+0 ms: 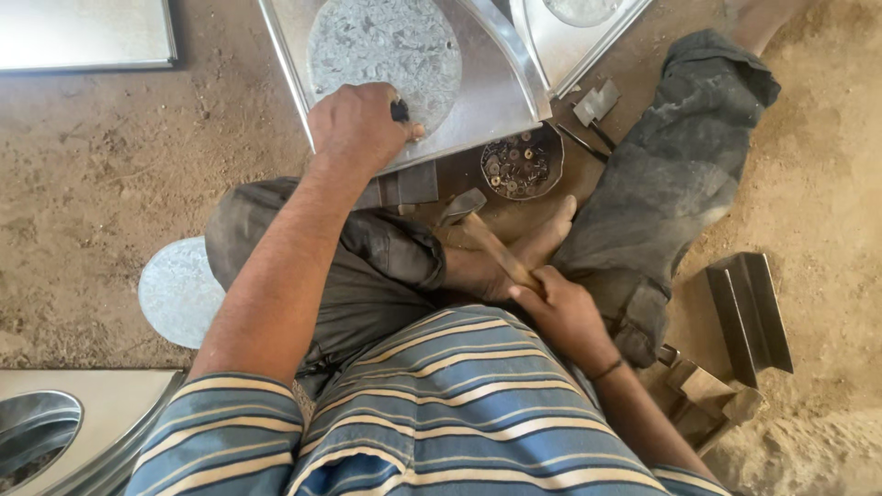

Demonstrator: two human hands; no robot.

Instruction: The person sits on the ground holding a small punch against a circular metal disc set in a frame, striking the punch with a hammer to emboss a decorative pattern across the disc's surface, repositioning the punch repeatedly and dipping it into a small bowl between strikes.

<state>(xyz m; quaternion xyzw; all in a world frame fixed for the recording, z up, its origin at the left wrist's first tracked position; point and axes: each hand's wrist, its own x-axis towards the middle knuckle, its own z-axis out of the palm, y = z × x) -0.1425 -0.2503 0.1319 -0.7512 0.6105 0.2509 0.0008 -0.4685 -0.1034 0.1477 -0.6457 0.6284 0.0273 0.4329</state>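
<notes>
Right hand (560, 308) wrapped round hammer (482, 234) handle, head resting low by foot. Left hand (358, 124) pinching dark punch (400, 111) upright against round disc (381, 46) on sheet-metal panel (487, 101). No strike marks visible; seemingly early, hammering left.

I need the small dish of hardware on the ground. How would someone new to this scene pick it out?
Start at the big galvanized sheet-metal panel at top centre, where the left hand presses a small dark tool. Just below the panel's lower right corner, on the sandy ground beside the hammer head, sits the round dark dish. It alone holds a heap of small washers and fasteners.
</notes>
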